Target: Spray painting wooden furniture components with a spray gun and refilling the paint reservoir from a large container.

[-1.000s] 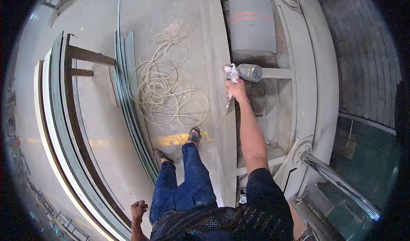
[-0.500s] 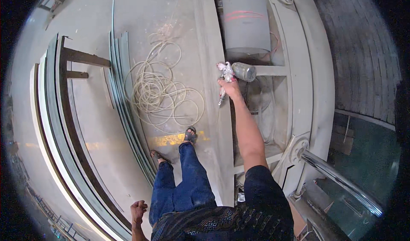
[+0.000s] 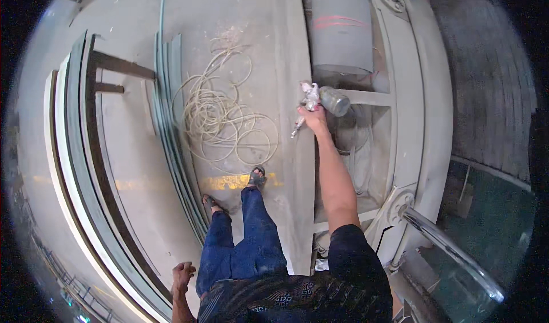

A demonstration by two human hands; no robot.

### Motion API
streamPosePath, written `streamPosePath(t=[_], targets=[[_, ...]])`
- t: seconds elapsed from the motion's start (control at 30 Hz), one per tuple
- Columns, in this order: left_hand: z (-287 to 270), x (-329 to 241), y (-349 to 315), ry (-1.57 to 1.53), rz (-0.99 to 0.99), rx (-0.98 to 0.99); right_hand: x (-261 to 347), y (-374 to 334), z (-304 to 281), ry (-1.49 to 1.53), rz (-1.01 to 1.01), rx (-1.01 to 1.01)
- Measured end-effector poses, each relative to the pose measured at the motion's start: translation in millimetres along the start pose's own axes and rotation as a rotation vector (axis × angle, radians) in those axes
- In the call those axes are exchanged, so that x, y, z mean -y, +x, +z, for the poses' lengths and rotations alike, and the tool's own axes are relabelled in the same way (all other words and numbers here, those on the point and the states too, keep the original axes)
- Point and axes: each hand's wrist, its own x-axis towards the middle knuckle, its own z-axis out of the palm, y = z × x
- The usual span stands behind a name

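My right hand [image 3: 312,120] is wrapped round the handle of a silvery, stained spray gun [image 3: 310,95], held out at arm's length. A cloudy, see-through cup [image 3: 335,101] is joined to its right side. Behind the gun lie the inner edge of a large pale grey machine frame [image 3: 294,168] and an opening in it. Beneath the cup part of the opening is hidden. At the lower left my left hand [image 3: 183,275] hangs beside my thigh, its fingers curled in with nothing seen in them.
A tangle of pale hose [image 3: 220,123] covers the floor ahead of my feet. Long greenish strips [image 3: 166,111] and a rack of long boards [image 3: 74,140] stand to the left. Within the frame is a grey cylinder [image 3: 341,40]; a shiny metal rod [image 3: 452,251] juts out at right.
The view has shifted slightly, so the frame and hose sit farther right. My right hand still grips the spray gun, now a little farther right. My left hand has risen slightly.
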Motion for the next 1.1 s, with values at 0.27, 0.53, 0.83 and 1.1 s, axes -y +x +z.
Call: streamPosePath(t=[0.27,0.53,0.83,1.1], targets=[[-14,11,39,0.003,0.128,0.099,-11,-39,26,-0.325,-0.059,0.130],[0,54,111,-0.114,0.052,0.038,-126,-56,200,-0.597,0.036,0.303],[39,128,277,-0.090,-0.331,-0.097,-439,154,360,-0.608,0.165,0.225],[71,151,428,0.039,-0.471,0.022,-567,272,426,-0.265,0.210,0.099]])
